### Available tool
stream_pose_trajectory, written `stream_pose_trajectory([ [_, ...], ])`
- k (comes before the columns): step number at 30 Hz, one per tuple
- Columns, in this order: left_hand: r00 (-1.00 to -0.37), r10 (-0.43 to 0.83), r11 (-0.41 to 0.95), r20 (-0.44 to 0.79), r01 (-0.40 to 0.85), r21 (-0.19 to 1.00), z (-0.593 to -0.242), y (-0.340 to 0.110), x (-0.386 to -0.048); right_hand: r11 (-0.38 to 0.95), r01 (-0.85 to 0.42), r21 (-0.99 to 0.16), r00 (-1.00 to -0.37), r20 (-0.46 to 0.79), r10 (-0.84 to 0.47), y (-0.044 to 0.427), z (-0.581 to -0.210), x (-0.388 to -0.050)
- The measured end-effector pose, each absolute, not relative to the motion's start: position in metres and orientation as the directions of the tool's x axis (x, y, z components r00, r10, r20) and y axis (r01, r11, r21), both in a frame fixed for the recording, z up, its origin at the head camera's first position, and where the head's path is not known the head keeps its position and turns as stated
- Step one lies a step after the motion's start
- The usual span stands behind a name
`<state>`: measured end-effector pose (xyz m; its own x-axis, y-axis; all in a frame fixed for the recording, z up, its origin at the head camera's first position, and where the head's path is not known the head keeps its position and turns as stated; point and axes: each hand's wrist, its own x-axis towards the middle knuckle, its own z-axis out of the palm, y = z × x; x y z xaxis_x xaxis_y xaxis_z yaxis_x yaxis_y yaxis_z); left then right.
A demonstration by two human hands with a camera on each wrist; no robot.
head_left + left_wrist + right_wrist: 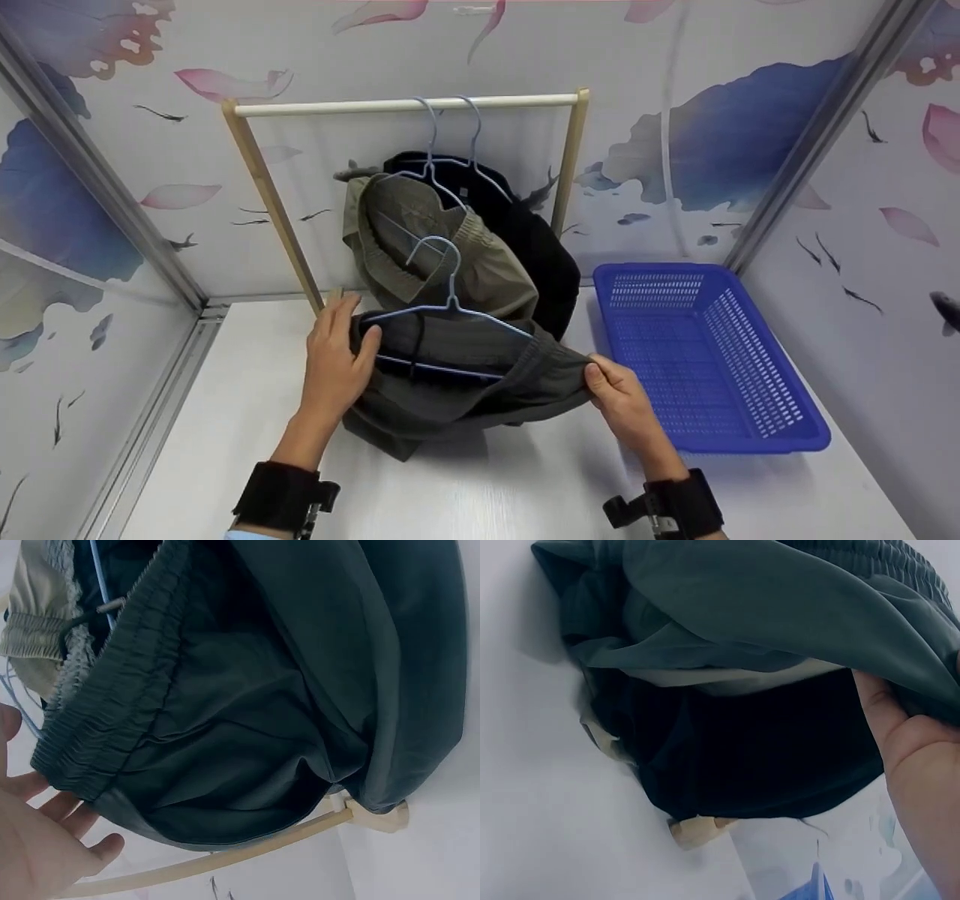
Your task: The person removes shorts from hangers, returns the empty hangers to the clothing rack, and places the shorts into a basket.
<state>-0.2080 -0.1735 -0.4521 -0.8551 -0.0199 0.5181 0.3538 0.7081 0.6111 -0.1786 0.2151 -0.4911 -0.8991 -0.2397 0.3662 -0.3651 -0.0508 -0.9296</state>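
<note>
Dark grey shorts with an elastic waistband hang spread on a light blue hanger, whose hook is apart from the rail. My left hand rests at the left end of the waistband, fingers fairly straight and thumb spread toward the front. In the left wrist view, its fingertips touch the waistband's edge. My right hand pinches the right side of the shorts between thumb and fingers and holds it out sideways. Part of that grip is cut off in the right wrist view.
Behind, a clothes rack with a white rail and wooden posts carries khaki shorts and a black garment on blue hangers. A blue plastic basket stands at right on the white table. Patterned panels enclose the table.
</note>
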Motion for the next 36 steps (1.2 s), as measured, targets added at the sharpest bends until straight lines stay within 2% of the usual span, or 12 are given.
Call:
stream_pose_trajectory([
  [11, -0.848, -0.032, 0.699, 0.53, 0.36, 0.618, -0.463, -0.168, -0.211, -0.079, -0.398, -0.914, -0.877, 0.405, -0.259, 0.229, -0.5, -0.174],
  [22, -0.809, -0.024, 0.704, 0.587, 0.403, 0.585, -0.47, -0.16, -0.206, -0.01, -0.273, -0.962, -0.954, 0.273, -0.123, 0.23, -0.509, -0.169],
  [29, -0.773, -0.062, 0.693, 0.631, 0.422, 0.584, -0.468, -0.156, -0.197, 0.183, -0.244, -0.952, -0.969, 0.246, -0.012, 0.23, -0.513, -0.167],
  [36, -0.789, -0.079, 0.658, 0.609, 0.418, 0.626, -0.464, -0.154, -0.19, 0.26, -0.246, -0.934, -0.967, 0.256, 0.005, 0.231, -0.513, -0.166],
])
